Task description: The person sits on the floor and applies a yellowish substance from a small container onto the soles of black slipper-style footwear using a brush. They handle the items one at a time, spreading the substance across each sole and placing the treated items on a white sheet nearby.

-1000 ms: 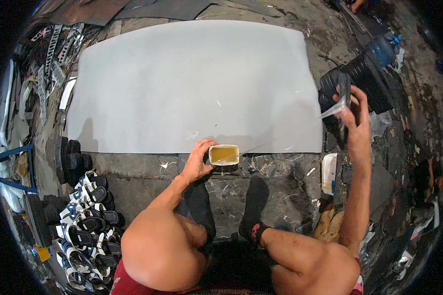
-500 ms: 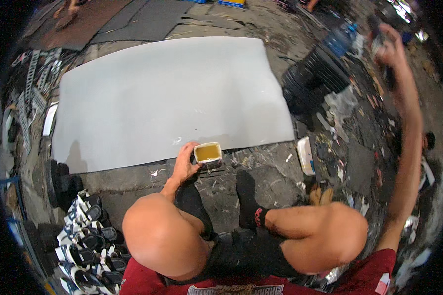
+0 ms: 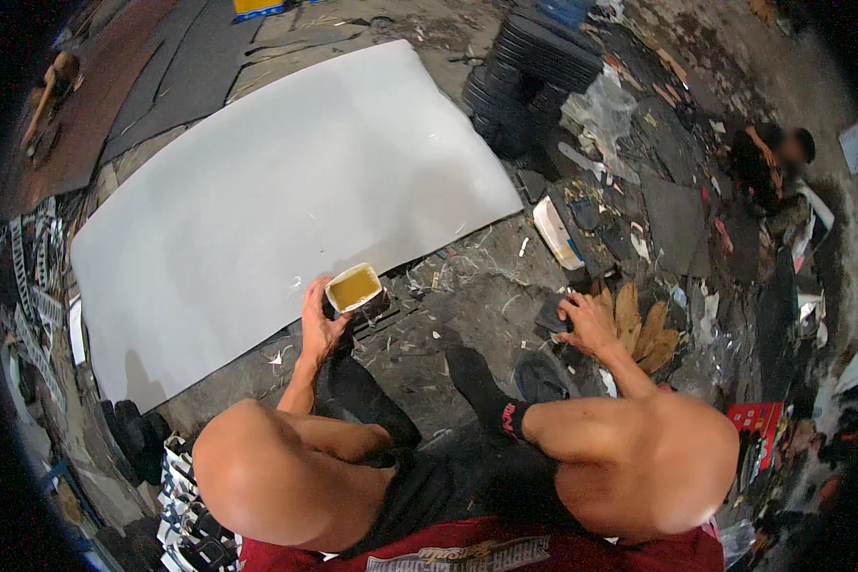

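My left hand (image 3: 322, 322) is closed round the side of a white-rimmed tub (image 3: 355, 288) with yellow-amber liquid in it. The tub is at the near edge of a large pale grey sheet (image 3: 257, 210) spread on the ground. Down on the right, my right hand (image 3: 589, 326) is low near the ground, its fingers curled over a small dark piece (image 3: 550, 316). What kind of piece it is does not show. Just beyond that hand's wrist, several tan, leaf-shaped pieces (image 3: 648, 334) are fanned out.
Ridged black items (image 3: 534, 71) stand stacked past the sheet's right end. A white tray-like piece (image 3: 557, 234) lies nearer. Black-and-white sandals (image 3: 186, 515) are heaped at lower left. A dark sandal-like shape (image 3: 541, 375) lies beside my foot. Another person (image 3: 772, 157) is at far right.
My right hand, raised at the upper right before, has come down near the ground beside the tan pieces. The view has turned to the right. My left hand still holds the tub.
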Demonstrator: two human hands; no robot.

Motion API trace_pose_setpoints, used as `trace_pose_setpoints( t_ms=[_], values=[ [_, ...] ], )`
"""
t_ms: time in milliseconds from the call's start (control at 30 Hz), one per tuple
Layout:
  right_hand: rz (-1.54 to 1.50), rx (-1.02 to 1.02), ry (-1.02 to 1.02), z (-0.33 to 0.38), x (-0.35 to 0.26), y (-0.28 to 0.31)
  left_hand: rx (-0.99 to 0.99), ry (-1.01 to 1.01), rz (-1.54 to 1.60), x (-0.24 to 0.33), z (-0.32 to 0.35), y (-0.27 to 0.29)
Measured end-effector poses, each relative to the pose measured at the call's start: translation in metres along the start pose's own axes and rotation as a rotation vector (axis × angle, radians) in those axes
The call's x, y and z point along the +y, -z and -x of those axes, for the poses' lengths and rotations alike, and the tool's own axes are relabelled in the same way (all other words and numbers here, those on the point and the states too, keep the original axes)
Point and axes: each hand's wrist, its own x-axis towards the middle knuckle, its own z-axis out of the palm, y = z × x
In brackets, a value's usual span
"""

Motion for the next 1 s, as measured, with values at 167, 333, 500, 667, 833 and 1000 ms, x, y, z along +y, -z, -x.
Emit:
trace_pose_setpoints(
  t_ms=[167, 333, 500, 667, 833, 1000],
  values=[
    [-0.033, 0.186, 0.076, -0.018, -0.013, -0.036, 0.010, -0.016, -0.071, 0.001, -0.001, 0.003],
    [-0.177, 0.112, 0.083, -0.020, -0.007, -0.052, -0.155, 0.099, -0.216, 0.038, -0.022, 0.015],
    [0.005, -0.061, -0.012, -0.015, -0.015, -0.032, -0.238, 0.130, -0.216, 0.046, -0.034, 0.018],
    [-0.271, 0.126, -0.030, -0.030, -0.061, -0.001, -0.261, 0.168, -0.098, 0.067, -0.048, 0.015],
    [-0.520, 0.264, 0.030, -0.029, -0.114, -0.039, -0.386, 0.052, -0.140, 0.115, -0.099, -0.040],
    [-0.737, 0.045, 0.010, -0.002, -0.151, -0.041, -0.679, -0.104, -0.062, 0.109, -0.146, -0.089]
  ],
)
